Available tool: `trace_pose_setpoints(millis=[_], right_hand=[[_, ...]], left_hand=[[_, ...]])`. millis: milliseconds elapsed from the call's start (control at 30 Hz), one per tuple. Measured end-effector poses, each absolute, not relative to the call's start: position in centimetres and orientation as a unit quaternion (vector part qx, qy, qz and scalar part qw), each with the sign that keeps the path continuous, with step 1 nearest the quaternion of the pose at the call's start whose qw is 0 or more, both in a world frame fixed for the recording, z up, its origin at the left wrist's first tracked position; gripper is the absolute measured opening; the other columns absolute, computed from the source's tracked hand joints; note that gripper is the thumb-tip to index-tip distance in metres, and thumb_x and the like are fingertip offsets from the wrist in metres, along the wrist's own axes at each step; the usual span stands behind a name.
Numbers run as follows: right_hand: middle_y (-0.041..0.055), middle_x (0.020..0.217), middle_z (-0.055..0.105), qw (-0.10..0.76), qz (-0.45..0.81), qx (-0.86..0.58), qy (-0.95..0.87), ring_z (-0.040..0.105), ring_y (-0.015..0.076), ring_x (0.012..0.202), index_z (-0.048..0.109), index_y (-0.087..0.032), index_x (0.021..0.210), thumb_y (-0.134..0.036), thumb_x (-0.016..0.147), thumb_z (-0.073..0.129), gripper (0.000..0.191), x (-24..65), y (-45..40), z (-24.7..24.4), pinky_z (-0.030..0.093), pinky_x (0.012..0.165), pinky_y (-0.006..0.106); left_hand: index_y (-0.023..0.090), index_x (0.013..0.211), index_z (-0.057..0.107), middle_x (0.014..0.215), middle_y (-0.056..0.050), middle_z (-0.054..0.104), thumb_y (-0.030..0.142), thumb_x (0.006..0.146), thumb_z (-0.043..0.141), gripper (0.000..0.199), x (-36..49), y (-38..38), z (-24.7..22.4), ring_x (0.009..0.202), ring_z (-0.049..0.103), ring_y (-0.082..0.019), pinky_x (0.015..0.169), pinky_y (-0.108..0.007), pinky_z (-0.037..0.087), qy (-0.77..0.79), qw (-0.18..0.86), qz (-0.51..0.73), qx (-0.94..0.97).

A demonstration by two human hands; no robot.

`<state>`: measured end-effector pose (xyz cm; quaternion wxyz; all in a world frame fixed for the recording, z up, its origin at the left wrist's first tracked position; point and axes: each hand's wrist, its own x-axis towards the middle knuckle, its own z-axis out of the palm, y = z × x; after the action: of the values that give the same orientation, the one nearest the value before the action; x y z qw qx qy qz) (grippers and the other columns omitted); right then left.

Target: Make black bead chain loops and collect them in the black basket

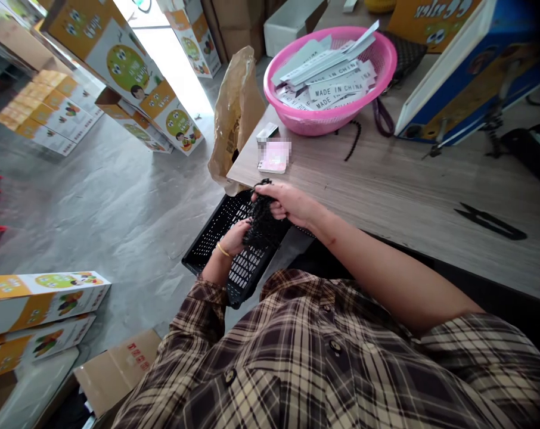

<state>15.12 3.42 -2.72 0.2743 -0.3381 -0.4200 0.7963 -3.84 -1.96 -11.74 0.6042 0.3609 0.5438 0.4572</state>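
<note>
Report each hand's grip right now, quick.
Left hand: closed, holding the bundle of black beaded cord.
Right hand: closed, holding the same bundle near its top.

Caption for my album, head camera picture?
Two hands hold tangled black cord over a black crate, near a pink label basket.

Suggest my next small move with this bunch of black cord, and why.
Probably pull one strand free with the right hand, the left hand steadying the black cord bunch: both hands hold it, strands matted, above the black plastic crate.
</note>
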Motion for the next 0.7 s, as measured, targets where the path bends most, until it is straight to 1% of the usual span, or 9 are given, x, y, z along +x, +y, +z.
trace_pose_setpoints(millis=[67, 167, 300, 367, 433, 500, 567, 633, 700], right_hand=[[-0.0082, 0.055, 0.019, 0.298, 0.787, -0.399, -0.365, 0.013, 0.0062, 0.042, 0.049, -0.016, 0.087, -0.026, 0.101, 0.051, 0.017, 16.0, 4.1, -3.3, 0.012, 0.036, 0.014], [-0.0094, 0.054, 0.018, 0.310, 0.777, -0.446, -0.320, 0.012, 0.0062, 0.041, 0.036, -0.019, 0.082, -0.022, 0.098, 0.053, 0.024, 17.3, 4.4, -4.9, 0.011, 0.036, 0.014], [-0.0096, 0.054, 0.018, 0.308, 0.791, -0.440, -0.292, 0.013, 0.0061, 0.041, 0.035, -0.020, 0.083, -0.021, 0.098, 0.053, 0.024, 17.8, 4.0, -6.5, 0.011, 0.036, 0.014], [-0.0095, 0.054, 0.017, 0.290, 0.813, -0.422, -0.276, 0.012, 0.0062, 0.041, 0.037, -0.019, 0.083, -0.023, 0.099, 0.052, 0.022, 17.5, 3.8, -6.3, 0.011, 0.036, 0.014], [-0.0095, 0.054, 0.016, 0.259, 0.838, -0.387, -0.286, 0.011, 0.0062, 0.041, 0.044, -0.018, 0.085, -0.026, 0.101, 0.050, 0.019, 16.8, 3.5, -5.6, 0.010, 0.036, 0.015], [-0.0095, 0.054, 0.016, 0.226, 0.858, -0.347, -0.305, 0.009, 0.0061, 0.042, 0.050, -0.016, 0.090, -0.028, 0.102, 0.049, 0.017, 16.1, 3.2, -4.8, 0.010, 0.036, 0.014], [-0.0094, 0.054, 0.017, 0.207, 0.877, -0.312, -0.301, 0.009, 0.0061, 0.043, 0.048, -0.016, 0.088, -0.026, 0.103, 0.046, 0.018, 15.6, 2.8, -4.3, 0.010, 0.037, 0.014], [-0.0084, 0.056, 0.021, 0.203, 0.894, -0.279, -0.287, 0.012, 0.0056, 0.044, 0.038, -0.017, 0.081, -0.017, 0.100, 0.046, 0.021, 15.3, 2.6, -4.2, 0.013, 0.039, 0.014], [-0.0077, 0.058, 0.025, 0.209, 0.900, -0.252, -0.288, 0.017, 0.0051, 0.045, 0.027, -0.019, 0.077, -0.006, 0.094, 0.048, 0.030, 15.3, 2.4, -4.3, 0.015, 0.040, 0.014]], left_hand=[[0.019, 0.073, 0.066, 0.082, -0.002, 0.072, 0.032, 0.077, 0.075, 0.016, -5.9, -1.8, -9.4, 0.078, 0.067, -0.017, 0.069, -0.029, 0.055, 0.541, 0.591, 0.488, 0.346], [0.020, 0.074, 0.063, 0.073, 0.002, 0.066, 0.039, 0.079, 0.072, 0.021, -9.1, -1.9, -6.0, 0.075, 0.065, -0.015, 0.074, -0.026, 0.056, 0.527, 0.563, 0.559, 0.305], [0.021, 0.078, 0.058, 0.069, 0.005, 0.060, 0.036, 0.076, 0.076, 0.024, -12.5, -2.5, -3.8, 0.071, 0.063, -0.011, 0.077, -0.023, 0.055, 0.489, 0.507, 0.664, 0.250], [0.019, 0.080, 0.056, 0.065, 0.006, 0.055, 0.033, 0.077, 0.076, 0.025, -13.6, -2.7, -4.5, 0.058, 0.055, -0.008, 0.067, -0.020, 0.053, 0.548, 0.476, 0.650, 0.224], [0.018, 0.083, 0.055, 0.060, 0.008, 0.049, 0.027, 0.080, 0.074, 0.021, -14.3, -2.6, -6.2, 0.047, 0.044, -0.004, 0.053, -0.016, 0.046, 0.636, 0.425, 0.615, 0.193], [0.018, 0.091, 0.054, 0.059, 0.009, 0.047, 0.019, 0.083, 0.069, 0.017, -14.7, -2.5, -8.5, 0.044, 0.043, -0.004, 0.048, -0.013, 0.040, 0.690, 0.381, 0.592, 0.166], [0.019, 0.099, 0.052, 0.062, 0.008, 0.051, 0.011, 0.083, 0.062, 0.020, -14.9, -2.6, -10.6, 0.049, 0.053, -0.006, 0.051, -0.014, 0.044, 0.703, 0.380, 0.585, 0.140], [0.019, 0.103, 0.050, 0.066, 0.005, 0.055, 0.006, 0.081, 0.057, 0.026, -14.9, -2.9, -12.4, 0.056, 0.060, -0.008, 0.061, -0.019, 0.053, 0.706, 0.396, 0.574, 0.121], [0.020, 0.106, 0.050, 0.072, 0.003, 0.059, 0.003, 0.077, 0.055, 0.034, -14.4, -3.5, -13.7, 0.065, 0.065, -0.010, 0.074, -0.025, 0.057, 0.702, 0.410, 0.569, 0.119]])
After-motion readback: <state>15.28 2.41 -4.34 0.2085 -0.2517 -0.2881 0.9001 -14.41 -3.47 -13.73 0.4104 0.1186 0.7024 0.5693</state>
